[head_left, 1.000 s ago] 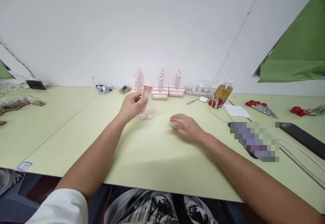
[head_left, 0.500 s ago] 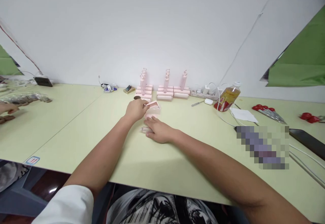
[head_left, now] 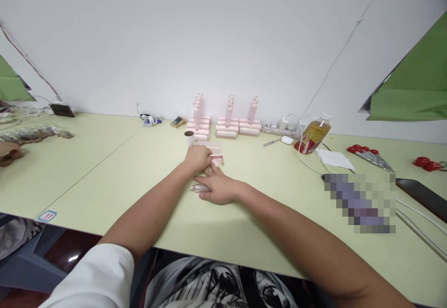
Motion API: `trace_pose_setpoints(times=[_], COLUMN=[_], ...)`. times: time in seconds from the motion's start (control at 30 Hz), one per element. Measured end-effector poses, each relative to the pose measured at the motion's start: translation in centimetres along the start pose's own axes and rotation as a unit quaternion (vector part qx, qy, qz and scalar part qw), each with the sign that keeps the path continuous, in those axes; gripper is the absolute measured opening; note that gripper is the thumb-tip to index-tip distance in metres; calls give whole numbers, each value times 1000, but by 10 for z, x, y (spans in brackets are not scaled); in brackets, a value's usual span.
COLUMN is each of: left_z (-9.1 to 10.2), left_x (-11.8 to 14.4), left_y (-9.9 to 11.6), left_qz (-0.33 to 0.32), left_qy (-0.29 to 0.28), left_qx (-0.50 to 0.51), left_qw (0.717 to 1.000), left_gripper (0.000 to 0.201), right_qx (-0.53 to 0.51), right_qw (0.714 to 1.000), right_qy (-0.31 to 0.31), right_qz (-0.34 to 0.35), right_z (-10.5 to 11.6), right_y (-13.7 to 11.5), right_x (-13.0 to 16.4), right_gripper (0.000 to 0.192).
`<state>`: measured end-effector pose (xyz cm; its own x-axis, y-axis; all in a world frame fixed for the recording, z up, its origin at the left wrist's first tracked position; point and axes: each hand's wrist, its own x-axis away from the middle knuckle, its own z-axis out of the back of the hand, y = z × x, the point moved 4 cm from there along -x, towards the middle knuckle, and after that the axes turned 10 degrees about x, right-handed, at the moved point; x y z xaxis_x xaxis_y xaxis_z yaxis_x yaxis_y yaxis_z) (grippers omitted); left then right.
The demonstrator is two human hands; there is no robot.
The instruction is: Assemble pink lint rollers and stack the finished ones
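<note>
The pale green table (head_left: 104, 168) runs wall to wall. At its twelve o'clock edge stand three stacks of pink boxes (head_left: 226, 128) with upright pink tubes on top. Toward two o'clock a tea bottle (head_left: 312, 135) leans beside a tangle of white chargers (head_left: 282, 124), with red-handled scissors (head_left: 366, 154) further right. A small brown-capped cylinder (head_left: 189, 137) stands just in front of the left stack.

The left hand (head_left: 197, 158) is curled over the near end of a flat pink carton (head_left: 213, 153) lying on the table, fingers closed on it in a loose grip. The right hand (head_left: 218, 187) rests palm down just at six o'clock of it, fingers flat, pinning a small clear vial (head_left: 199, 188) whose end sticks out at nine o'clock; it presses the vial rather than grasps it.

The risk I see: the vial is round and only held down, so any lift of that palm could let it roll toward the table edge. The light carton could also crumple if squeezed.
</note>
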<state>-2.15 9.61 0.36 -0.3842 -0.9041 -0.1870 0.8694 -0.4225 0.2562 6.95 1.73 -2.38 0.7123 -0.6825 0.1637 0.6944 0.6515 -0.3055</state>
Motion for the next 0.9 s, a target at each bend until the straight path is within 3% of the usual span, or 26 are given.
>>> trace_pose_setpoints(times=[0.37,0.53,0.67,0.77,0.9], left_z=[17,31,37,34,30], left_x=[12,17,22,24,26], left_y=[-4,-12,-20,-21,-16], left_qz=[-77,-30,16,28,15], left_qy=[-60,-52,-75,-109,-133], left_qx=[12,33,35,48,46], left_qw=[995,998,996,992,990], left_gripper=[22,42,45,45,46], right_qx=[-14,-18,-20,-31,-55], right_qw=[997,997,997,991,956], right_qy=[76,75,75,128,285], right_qz=[21,-6,-13,-7,-51], right_z=[0,4,3,3,14], right_y=[3,2,1,-2,5], right_x=[-4,-2,0,2,7], right_gripper=[58,64,64,55,44])
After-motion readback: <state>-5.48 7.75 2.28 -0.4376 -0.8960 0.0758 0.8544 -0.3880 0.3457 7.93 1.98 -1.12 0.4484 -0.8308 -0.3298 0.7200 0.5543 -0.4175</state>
